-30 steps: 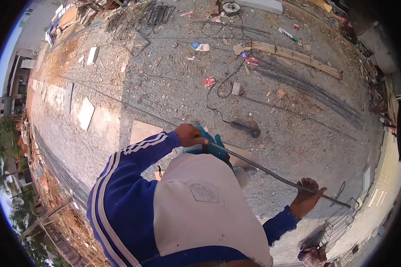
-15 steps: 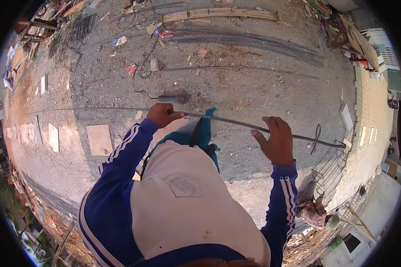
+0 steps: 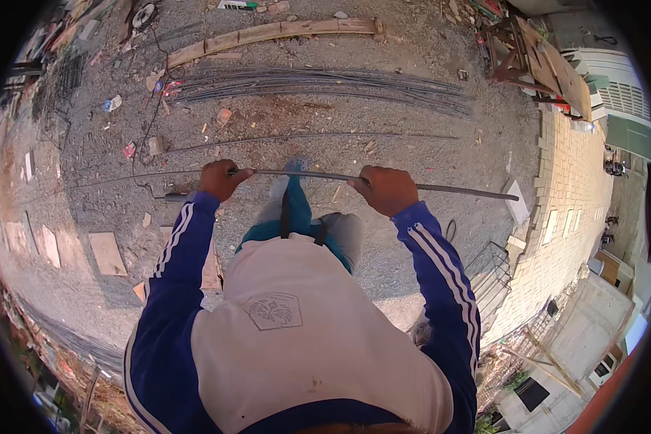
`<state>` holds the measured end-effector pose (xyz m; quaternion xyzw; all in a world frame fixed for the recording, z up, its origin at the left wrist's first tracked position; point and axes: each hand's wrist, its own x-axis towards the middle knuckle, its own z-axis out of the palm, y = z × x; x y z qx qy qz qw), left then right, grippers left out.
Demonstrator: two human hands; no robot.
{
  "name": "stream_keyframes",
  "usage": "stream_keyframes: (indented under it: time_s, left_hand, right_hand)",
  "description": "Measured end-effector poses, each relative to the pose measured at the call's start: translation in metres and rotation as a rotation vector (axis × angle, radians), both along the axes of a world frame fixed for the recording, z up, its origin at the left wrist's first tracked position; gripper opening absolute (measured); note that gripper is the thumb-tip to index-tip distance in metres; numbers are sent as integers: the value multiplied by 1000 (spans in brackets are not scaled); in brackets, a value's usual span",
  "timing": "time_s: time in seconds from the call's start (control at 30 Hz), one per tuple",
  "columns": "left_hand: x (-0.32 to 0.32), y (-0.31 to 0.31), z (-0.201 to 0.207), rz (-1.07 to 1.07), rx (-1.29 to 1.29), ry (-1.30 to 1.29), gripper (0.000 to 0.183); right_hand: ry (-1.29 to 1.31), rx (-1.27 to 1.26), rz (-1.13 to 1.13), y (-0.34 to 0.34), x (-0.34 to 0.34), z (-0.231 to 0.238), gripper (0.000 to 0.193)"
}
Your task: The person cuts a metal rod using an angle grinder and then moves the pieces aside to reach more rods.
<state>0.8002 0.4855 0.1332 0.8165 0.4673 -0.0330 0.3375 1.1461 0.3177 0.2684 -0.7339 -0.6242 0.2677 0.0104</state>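
Observation:
A long, thin steel rebar (image 3: pixel 307 173) runs across in front of me at about waist height. My left hand (image 3: pixel 226 179) is wrapped round it, with the thumb lying along the bar. Farther right, my right hand (image 3: pixel 389 190) has its fingers curled over the same bar. Its right end reaches past that hand, over a pale slab on the ground. On the left the bar trails far off, low over the gravel. Beyond my left wrist lies a dark, long-bodied tool (image 3: pixel 177 197) with a cord, partly hidden by my sleeve.
A bundle of rebars (image 3: pixel 318 83) lies on the gravel ahead, behind a single bar (image 3: pixel 304 136). Farther off is a wooden beam (image 3: pixel 282 30). Flat boards (image 3: pixel 107 253) lie at left. To the right are a paved strip (image 3: pixel 557 195) and a wire frame (image 3: pixel 488 271).
My right hand has gone from open fingers beside the bar to a closed grip on it. My view has shifted to the right, and my feet have moved.

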Motion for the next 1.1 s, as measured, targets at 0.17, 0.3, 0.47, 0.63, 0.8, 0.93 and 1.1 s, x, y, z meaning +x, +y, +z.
stream_keyframes:
  time_s: [0.17,0.3,0.47,0.63,0.8,0.93,1.1]
  left_hand:
    - [172,-36,-2,230,96,-161,50]
    - [208,-110,-11,629,73,-45,52]
    - [317,-261,-18,985,19,143,48]
    - [518,-322,-53,735,-445,205,51]
    - [595,-426,-187,545,-600,132,52]
    - [655,-463,-266,408,-628,408,57]
    - [673,-477,-303,258,-685,558,55]
  right_hand:
    - [52,-98,18,-31,181,-69,34]
    - [76,-138,135,-27,266,-139,35]
    - [254,-247,102,-69,378,-256,33]
    - [274,-393,-66,-143,530,-385,35]
    - [194,-430,61,-172,576,-534,26]
    - [78,-287,51,-165,615,-642,22]
    - [-33,-219,38,-175,628,-735,26]
